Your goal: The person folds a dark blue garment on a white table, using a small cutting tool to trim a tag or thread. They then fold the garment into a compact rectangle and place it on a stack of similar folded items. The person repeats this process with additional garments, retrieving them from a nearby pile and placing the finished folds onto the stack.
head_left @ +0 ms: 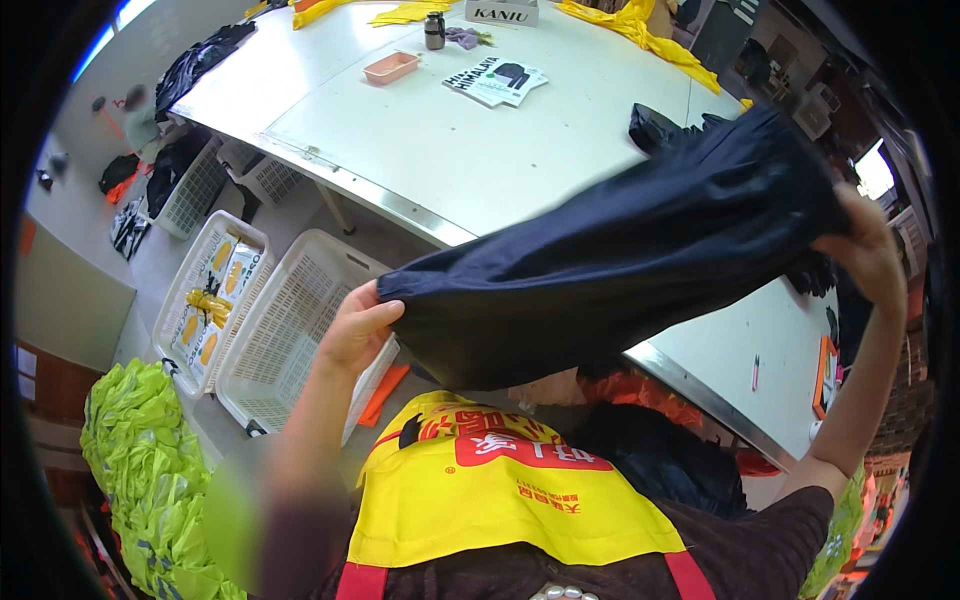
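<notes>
A smooth, dark navy garment [600, 260] is stretched in the air between my two hands, over the near edge of the table; its exact kind cannot be told. My left hand [357, 322] pinches its lower left corner, thumb on top. At the upper right my right hand [868, 240] grips the other end, higher than the left, with some fingers hidden behind the cloth. The garment slopes down from right to left, and its lower edge hangs loose above my yellow apron [500, 500].
The white table [340, 130] carries a pink tray [391, 68], printed packets [495, 82], a dark bottle [434, 30] and black cloth [655, 128]. On the left stand a white basket [290, 330], another with bags [205, 300], and a lime-green garment pile [145, 470].
</notes>
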`<state>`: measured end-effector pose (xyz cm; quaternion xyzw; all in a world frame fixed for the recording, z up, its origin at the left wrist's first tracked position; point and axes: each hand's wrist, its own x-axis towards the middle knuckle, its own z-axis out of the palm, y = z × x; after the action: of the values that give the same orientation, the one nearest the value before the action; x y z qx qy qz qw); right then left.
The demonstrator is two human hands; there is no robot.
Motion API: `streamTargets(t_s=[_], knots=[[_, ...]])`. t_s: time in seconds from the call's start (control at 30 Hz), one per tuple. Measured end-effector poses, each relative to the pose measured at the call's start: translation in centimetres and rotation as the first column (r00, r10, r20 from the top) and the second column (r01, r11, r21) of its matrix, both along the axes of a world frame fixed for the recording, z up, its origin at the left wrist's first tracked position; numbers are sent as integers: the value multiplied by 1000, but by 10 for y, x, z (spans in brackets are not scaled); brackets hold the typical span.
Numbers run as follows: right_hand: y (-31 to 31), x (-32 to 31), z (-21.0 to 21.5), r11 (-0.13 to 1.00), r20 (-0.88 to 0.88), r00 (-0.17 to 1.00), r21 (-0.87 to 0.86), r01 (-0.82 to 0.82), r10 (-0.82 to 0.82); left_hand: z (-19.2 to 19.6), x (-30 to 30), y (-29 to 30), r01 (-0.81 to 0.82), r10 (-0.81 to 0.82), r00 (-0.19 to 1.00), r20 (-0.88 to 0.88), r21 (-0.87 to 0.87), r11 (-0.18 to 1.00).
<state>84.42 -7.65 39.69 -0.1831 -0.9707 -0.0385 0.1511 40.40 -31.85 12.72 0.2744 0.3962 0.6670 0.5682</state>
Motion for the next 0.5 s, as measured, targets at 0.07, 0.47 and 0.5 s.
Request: streamTargets(t_s=[0.07, 0.47, 0.5], knots=[[16, -20, 27, 999, -39, 999, 39, 4, -2, 13, -10, 4, -13, 13, 1000, 10, 57, 998], [157, -273, 63, 896, -593, 755, -444, -14, -282, 205, -238, 178, -645, 700, 663, -266, 271, 714], [173, -282, 70, 913, -696, 662, -406, -40, -280, 255, -234, 172, -632, 754, 528, -391, 414, 656]])
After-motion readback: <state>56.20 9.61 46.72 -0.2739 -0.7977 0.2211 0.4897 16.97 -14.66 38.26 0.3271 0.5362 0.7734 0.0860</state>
